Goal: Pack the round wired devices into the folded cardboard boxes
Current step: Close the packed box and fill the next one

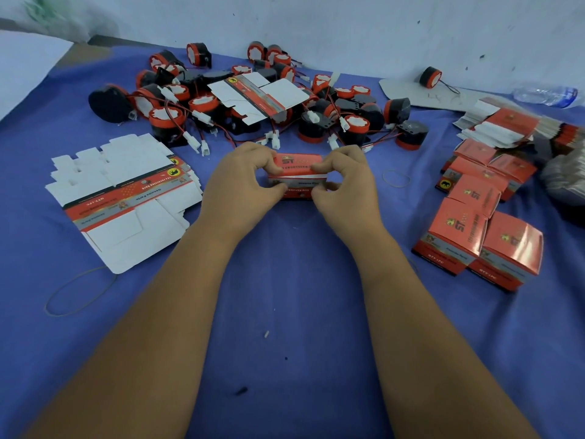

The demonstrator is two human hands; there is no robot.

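My left hand (243,182) and right hand (343,182) both pinch one red box (297,174) between them, thumbs and curled fingers closed on its two ends, just above the blue cloth (285,312) at centre. The box lies with its long axis running left to right, so each hand has one end and neither is nearer (a fair split). I judge I am folding or closing it. The pile of round wired devices (253,99) sits straight beyond the box on the far side, near enough that either hand could reach it. Flat unfolded cartons (120,191) lie to the left, finished boxes (481,236) to the right. My fingers hide the box's ends, so I cannot tell whether the flaps are tucked, or whether a device is already inside.
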